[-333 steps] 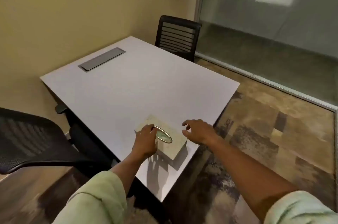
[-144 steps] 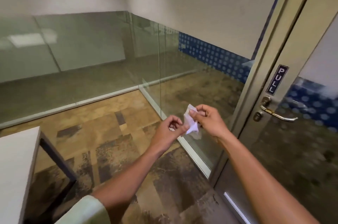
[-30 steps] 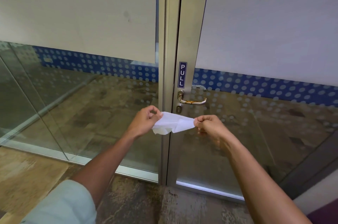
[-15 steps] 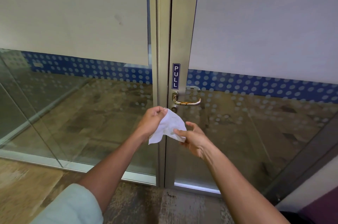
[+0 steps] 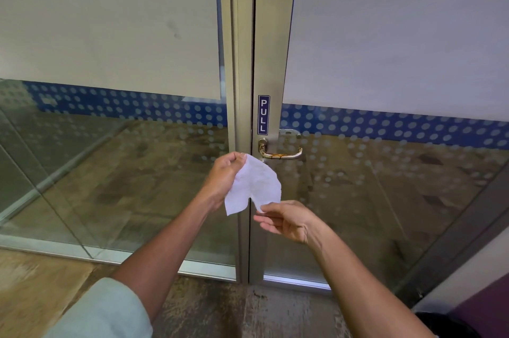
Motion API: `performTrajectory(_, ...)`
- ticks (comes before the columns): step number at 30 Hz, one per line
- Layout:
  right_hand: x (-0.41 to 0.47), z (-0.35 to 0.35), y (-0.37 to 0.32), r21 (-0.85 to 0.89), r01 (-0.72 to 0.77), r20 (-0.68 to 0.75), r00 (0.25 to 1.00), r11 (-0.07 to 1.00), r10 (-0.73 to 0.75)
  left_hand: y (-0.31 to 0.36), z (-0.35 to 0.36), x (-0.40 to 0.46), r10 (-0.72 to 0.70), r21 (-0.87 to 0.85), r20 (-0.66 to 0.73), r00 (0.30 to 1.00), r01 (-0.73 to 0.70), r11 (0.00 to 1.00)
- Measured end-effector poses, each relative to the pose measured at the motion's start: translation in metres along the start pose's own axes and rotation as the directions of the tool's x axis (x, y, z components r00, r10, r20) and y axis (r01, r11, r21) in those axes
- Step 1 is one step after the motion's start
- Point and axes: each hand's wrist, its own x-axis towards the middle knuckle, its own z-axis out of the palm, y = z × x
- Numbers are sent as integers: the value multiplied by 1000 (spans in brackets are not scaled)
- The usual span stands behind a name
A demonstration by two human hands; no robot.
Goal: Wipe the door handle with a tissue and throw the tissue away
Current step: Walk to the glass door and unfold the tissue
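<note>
- Only readable writing is the blue sign [image 5: 263, 114] on the door frame [image 5: 271, 62]: "PULL", white letters running top to bottom, right above the handle [image 5: 281, 152].
- Handle is a brass-looking lever at the door's left edge, nothing touching it yet.
- Tissue [image 5: 254, 186] hangs open in front of the frame, just below and left of the handle.
- Left hand [image 5: 224, 175] pinches the tissue's top corner between thumb and curled fingers.
- Right hand [image 5: 289, 220] sits palm up under it, fingers loosely spread; thumb and forefinger touch the bottom tip, can't tell if that's a real grip.
- Versus half a second ago: tissue has opened out flatter and the right hand has dropped lower. A second ago it was stretched sideways between both hands.
</note>
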Motion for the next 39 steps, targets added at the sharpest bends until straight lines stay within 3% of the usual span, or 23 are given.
performTrajectory(4,8,-15,-6,-14,191,-271,944,981,-188,-4,-16,8,-12,16,-63,998,13,1000)
performTrajectory(10,6,-22,-21,228,169,-223,968,959,-117,-21,-15,14,-78,4,-129,989,79,997)
performTrajectory(17,10,-22,-27,387,197,-313,947,901,-72,-35,-9,23,-223,-185,-187,957,189,964)
performTrajectory(23,27,-25,-24,136,270,-444,877,953,-185,-46,-4,25,-343,-381,-199,918,250,890)
performTrajectory(27,30,-27,-26,-132,279,-547,780,951,-305,-54,0,24,-319,-314,-262,911,232,920)
performTrajectory(29,23,-27,-32,-148,284,-524,790,947,-318,-56,-1,24,-274,-264,-267,924,203,943)
performTrajectory(34,1,-32,-50,54,336,-279,909,940,-308,-62,-11,30,-191,-181,-128,973,166,969)
performTrajectory(36,-4,-34,-53,-7,360,-263,900,933,-349,-61,-13,33,-168,-145,-102,981,152,978)
performTrajectory(39,-5,-39,-52,-319,400,-305,815,859,-493,-61,-16,37,-120,-63,-77,990,115,991)
